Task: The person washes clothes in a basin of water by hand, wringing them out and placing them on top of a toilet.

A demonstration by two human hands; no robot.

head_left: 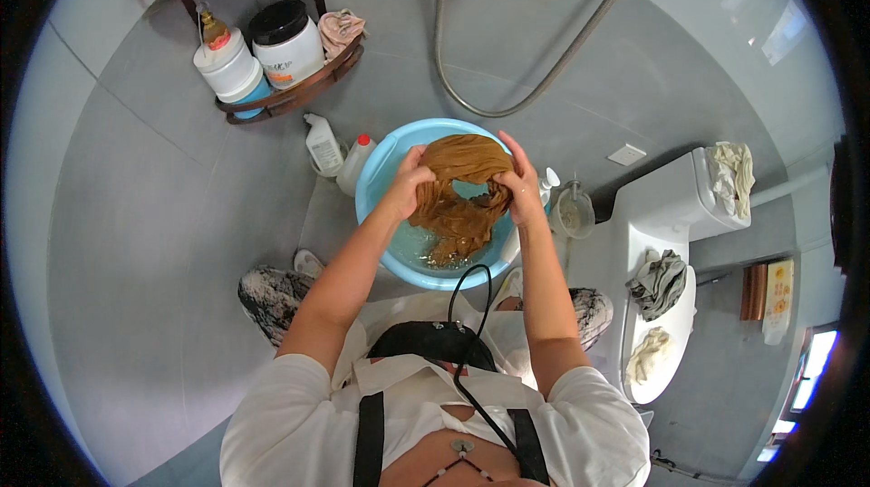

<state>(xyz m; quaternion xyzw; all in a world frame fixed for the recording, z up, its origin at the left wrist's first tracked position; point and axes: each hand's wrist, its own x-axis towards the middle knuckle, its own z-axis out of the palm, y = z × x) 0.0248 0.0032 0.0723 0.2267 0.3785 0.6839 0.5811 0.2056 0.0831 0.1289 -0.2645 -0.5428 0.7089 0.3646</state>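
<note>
A wet brown garment (467, 159) is stretched between my two hands over a light blue basin (370, 181) of water. My left hand (410, 183) grips its left edge, with the fingers curled into the cloth. My right hand (520, 183) pinches the right edge between thumb and fingers, one finger pointing upward. An opening shows in the middle of the cloth, with the blue basin visible through it. The lower part of the garment hangs down to the water, which looks sudsy near the front of the basin.
Left of the basin stand a white bottle (323, 144) and a red-capped jug (355, 166); a pump bottle (548, 181) is at its right. Cloths (660, 284) lie on the toilet lid (678, 324). A corner shelf (304, 96) holds tubs. A shower hose (562, 63) hangs beyond.
</note>
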